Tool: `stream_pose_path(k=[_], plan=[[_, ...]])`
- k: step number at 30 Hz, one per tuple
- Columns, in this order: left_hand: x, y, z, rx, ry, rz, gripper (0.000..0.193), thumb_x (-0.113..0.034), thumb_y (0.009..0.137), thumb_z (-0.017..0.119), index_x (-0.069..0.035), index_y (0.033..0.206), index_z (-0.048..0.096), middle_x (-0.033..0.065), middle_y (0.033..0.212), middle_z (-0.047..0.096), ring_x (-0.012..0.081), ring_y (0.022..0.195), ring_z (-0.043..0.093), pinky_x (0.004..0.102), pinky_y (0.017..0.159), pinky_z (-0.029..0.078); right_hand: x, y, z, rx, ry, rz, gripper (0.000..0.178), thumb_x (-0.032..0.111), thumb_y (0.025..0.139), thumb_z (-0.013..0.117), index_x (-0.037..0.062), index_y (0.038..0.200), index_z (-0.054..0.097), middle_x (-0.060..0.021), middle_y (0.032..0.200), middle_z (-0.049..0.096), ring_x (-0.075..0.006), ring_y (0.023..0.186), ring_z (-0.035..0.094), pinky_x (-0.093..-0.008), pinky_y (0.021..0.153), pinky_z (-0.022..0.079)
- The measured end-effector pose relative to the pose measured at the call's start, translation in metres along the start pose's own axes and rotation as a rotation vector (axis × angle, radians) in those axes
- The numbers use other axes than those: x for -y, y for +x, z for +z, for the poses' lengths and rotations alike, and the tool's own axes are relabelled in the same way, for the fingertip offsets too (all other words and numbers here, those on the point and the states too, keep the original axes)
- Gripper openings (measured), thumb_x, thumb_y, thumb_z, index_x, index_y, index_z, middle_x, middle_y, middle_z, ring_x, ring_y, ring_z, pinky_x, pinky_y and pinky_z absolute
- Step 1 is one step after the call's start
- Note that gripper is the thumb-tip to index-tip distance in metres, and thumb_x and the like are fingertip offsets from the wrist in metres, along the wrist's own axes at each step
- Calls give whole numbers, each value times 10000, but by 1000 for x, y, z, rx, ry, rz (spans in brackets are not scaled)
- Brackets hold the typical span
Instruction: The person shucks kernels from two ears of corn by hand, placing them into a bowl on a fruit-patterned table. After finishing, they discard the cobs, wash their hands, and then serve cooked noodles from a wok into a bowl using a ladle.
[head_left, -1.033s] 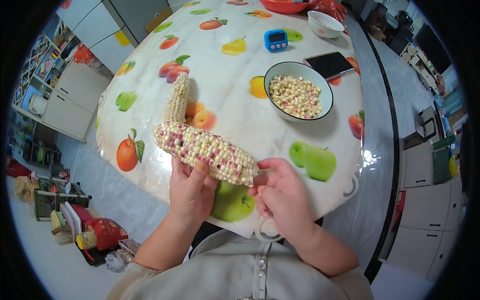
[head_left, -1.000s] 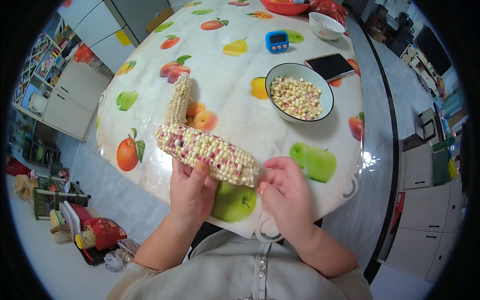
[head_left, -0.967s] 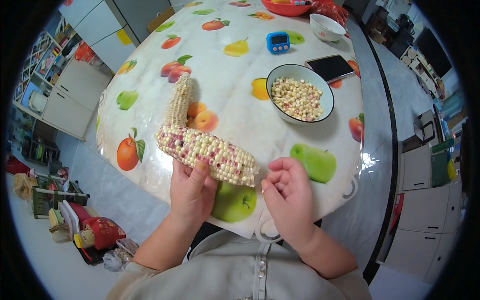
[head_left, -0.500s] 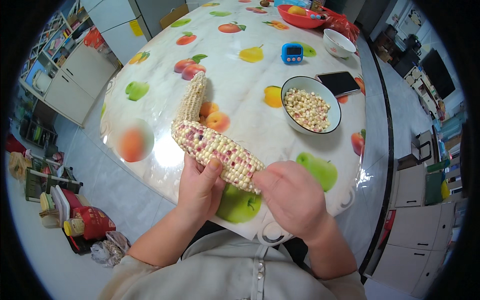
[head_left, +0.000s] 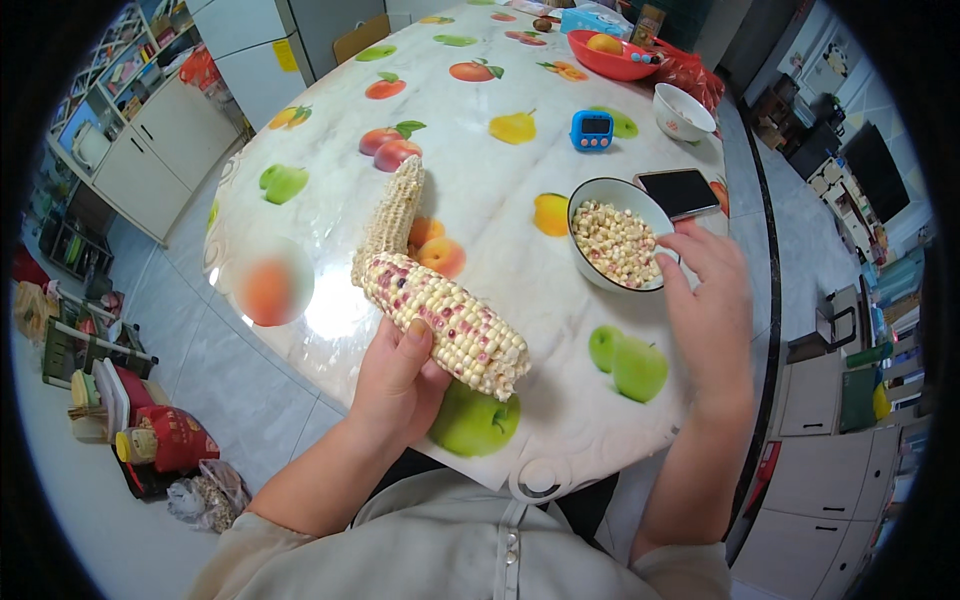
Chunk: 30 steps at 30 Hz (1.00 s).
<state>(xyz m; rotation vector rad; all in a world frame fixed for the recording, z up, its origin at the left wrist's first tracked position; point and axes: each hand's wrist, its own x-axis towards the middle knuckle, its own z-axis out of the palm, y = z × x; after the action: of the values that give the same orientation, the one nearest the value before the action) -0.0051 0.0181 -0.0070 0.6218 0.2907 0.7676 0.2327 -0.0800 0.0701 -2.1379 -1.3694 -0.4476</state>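
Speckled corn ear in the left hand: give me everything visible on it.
The corn ear is thick and tapering, with packed, glossy-looking cream kernels mottled with reddish-purple ones and a few darker ones. The end toward the lower right looks ragged and pale, with kernels missing. It slants from upper left to lower right, gripped from below by the left hand, thumb lying along its near side. Its upper-left end overlaps a bare cob in view; whether they touch can't be told.
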Motion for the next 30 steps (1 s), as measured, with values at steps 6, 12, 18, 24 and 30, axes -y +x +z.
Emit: stream_pose_path(k=[6, 12, 18, 24, 30], plan=[[0, 0, 0, 55, 39, -23, 740, -289, 802, 678, -91, 1346, 216, 104, 1246, 454, 238, 1178, 458, 418, 988, 391, -9, -4, 12, -176, 3, -153, 123, -26, 707, 553, 14, 806, 615, -108, 799, 598, -275, 777, 537, -366, 705, 430], [-4, -3, 4, 17, 34, -39, 860, -193, 769, 699, -132, 1401, 119, 133, 1309, 410, 268, 1225, 410, 442, 1011, 365, 7, -41, 4, -103, 837, 44, 99, -15, 753, 404, -15, 704, 490, -47, 652, 456, -109, 604, 421, -232, 567, 343], [-1, -2, 8, 22, 77, 20, 839, -185, 765, 697, -122, 1402, 154, 145, 1355, 363, 279, 1302, 315, 451, 1045, 312, 55, -92, 24, 470, 1374, 646, 205, 155, 949, 376, 21, 880, 515, 11, 691, 464, -53, 608, 412, -196, 521, 337], [-5, -2, 11, 50, 54, -39, 765, -197, 783, 685, -78, 1376, 217, 152, 1359, 370, 276, 1266, 367, 436, 1046, 309, 70, -94, 30, 635, 1768, 761, 281, 158, 956, 365, -30, 1153, 434, -25, 796, 499, -49, 643, 450, -193, 536, 397], [2, -2, 9, -46, 209, 8, 663, -293, 816, 650, -41, 1315, 295, 139, 1271, 453, 254, 1136, 490, 407, 956, 414, 66, -94, 32, 670, 1905, 787, 333, 176, 956, 371, -38, 1208, 414, -46, 825, 507, -68, 662, 471, -205, 563, 428]])
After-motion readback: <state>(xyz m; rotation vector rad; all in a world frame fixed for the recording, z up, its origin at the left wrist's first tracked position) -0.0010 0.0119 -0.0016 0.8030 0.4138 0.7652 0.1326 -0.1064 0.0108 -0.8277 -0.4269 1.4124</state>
